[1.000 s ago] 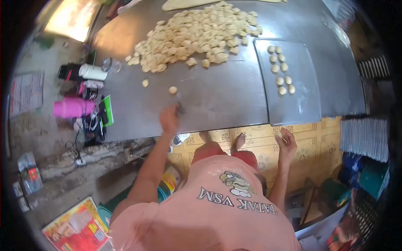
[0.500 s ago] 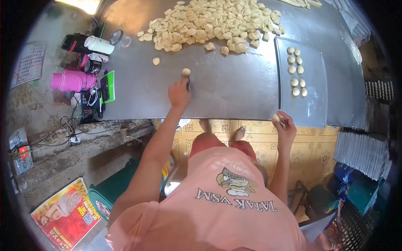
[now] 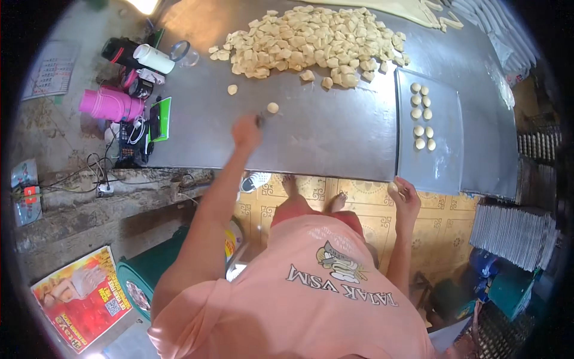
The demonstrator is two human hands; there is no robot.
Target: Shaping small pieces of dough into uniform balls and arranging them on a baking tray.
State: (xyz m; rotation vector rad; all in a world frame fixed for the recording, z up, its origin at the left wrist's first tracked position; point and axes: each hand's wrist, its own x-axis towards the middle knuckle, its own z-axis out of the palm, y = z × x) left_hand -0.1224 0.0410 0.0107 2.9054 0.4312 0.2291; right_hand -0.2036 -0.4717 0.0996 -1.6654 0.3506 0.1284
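Observation:
My left hand (image 3: 246, 131) is blurred over the front left of the metal table (image 3: 323, 131), fingers curled around a small dark thing (image 3: 259, 121) that I cannot make out. A round dough ball (image 3: 272, 107) lies just beyond it, another (image 3: 232, 90) farther left. My right hand (image 3: 405, 200), at the table's front edge, pinches a dough ball (image 3: 393, 188). A heap of cut dough pieces (image 3: 311, 42) covers the back middle. A metal tray (image 3: 430, 170) on the right bears several smooth dough balls (image 3: 426, 113) in two columns.
A pink flask (image 3: 101, 105), bottles (image 3: 152, 58), a green item (image 3: 164, 119) and cables crowd the left end. A dough sheet (image 3: 406, 11) lies at the back. Stacked trays (image 3: 508, 230) and a blue container (image 3: 483, 263) stand at lower right, a green bin (image 3: 143, 269) at lower left.
My left hand has shifted left and slightly away from me beside the nearer loose ball. My right hand still holds its ball near the edge. The whole view has shifted with my head.

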